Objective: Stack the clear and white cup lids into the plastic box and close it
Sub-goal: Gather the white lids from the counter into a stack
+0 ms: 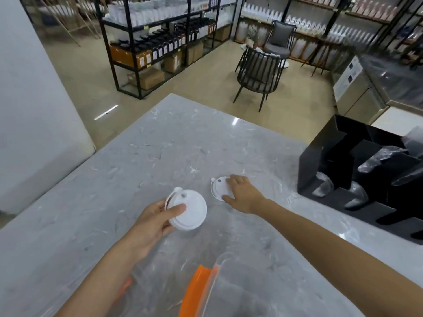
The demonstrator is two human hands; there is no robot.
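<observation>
My left hand (153, 221) holds a small stack of white cup lids (188, 210) just above the grey marble counter, thumb on top. Another white lid (218, 186) lies flat on the counter to the right. My right hand (243, 195) rests over that lid with fingers curled around its right edge. At the bottom of the view stands the clear plastic box (174, 268) with orange latches (196, 291); its walls are see-through and its contents are hard to make out.
A black organiser (325, 156) with sleeves of clear cups stands at the counter's right side. The marble counter (160, 145) reaches far ahead; its back edge drops to the floor. Shelving and chairs stand beyond.
</observation>
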